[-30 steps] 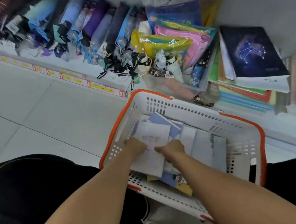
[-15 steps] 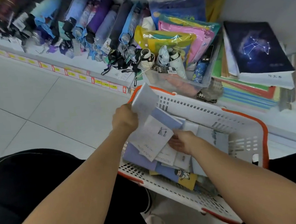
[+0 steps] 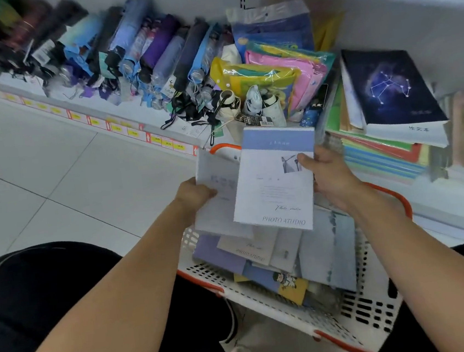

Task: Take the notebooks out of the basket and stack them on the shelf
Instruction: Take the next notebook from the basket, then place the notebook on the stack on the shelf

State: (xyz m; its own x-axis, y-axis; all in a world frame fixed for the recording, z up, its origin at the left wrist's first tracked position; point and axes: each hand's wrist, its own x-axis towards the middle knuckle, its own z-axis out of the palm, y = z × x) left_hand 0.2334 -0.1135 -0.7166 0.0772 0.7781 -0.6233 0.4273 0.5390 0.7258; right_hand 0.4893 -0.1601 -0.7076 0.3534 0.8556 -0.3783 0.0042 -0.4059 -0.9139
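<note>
A white basket (image 3: 363, 322) with an orange rim sits between my knees and holds several thin notebooks (image 3: 265, 255). My left hand (image 3: 192, 194) grips a pale grey notebook (image 3: 218, 188) above the basket. My right hand (image 3: 331, 179) holds a white notebook with a blue top band (image 3: 277, 182), marked PHOTO STUDIO, which overlaps the grey one. On the low shelf (image 3: 443, 205) to the right lies a stack of notebooks topped by a dark constellation notebook (image 3: 388, 90).
Folded umbrellas (image 3: 132, 54) fill the shelf at the left and bagged raincoats (image 3: 276, 68) stand in the middle. Yellow price tags line the shelf edge (image 3: 123, 130). Pale floor tiles (image 3: 41, 173) spread to the left. My dark trouser legs flank the basket.
Both hands have risen out of the basket, each with a notebook. The right hand lifted the blue-banded notebook and brought it next to the grey one in the left hand.
</note>
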